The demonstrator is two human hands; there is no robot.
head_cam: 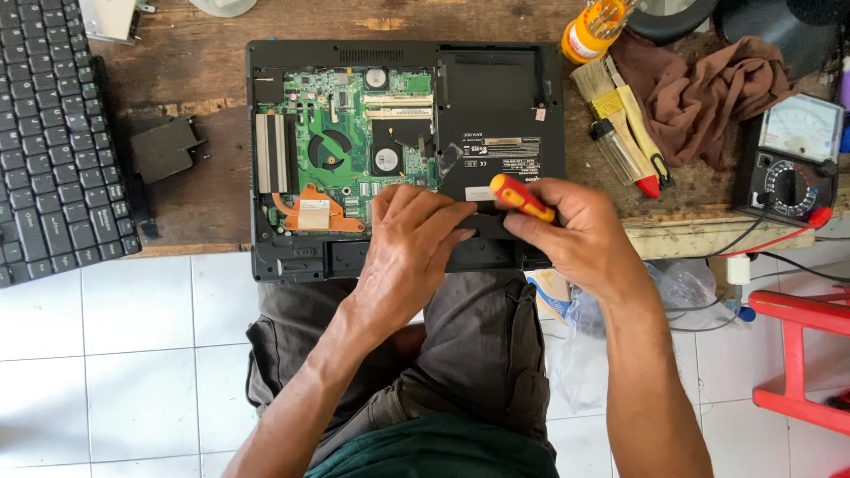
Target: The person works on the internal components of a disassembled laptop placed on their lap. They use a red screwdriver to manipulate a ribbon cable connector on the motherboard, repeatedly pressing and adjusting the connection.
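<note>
- Both hands meet at the near edge: left hand (409, 237) flat on the opened laptop (405, 159), right hand (574, 232) closed around a red-yellow screwdriver (521, 196).
- Green circuit board (354, 133) exposed.
- Brush (611, 115), brown rag (699, 93) and multimeter (792, 159) lie right; keyboard (49, 142) left.

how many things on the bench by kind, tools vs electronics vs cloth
Tools: 3, namely screwdriver, brush, lighter
Electronics: 3, namely laptop, keyboard, multimeter
Cloth: 1, namely brown rag
Total: 7

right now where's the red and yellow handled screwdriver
In the head view, the red and yellow handled screwdriver sits in the right hand, over the opened black laptop's near edge, beside the left hand.
</note>
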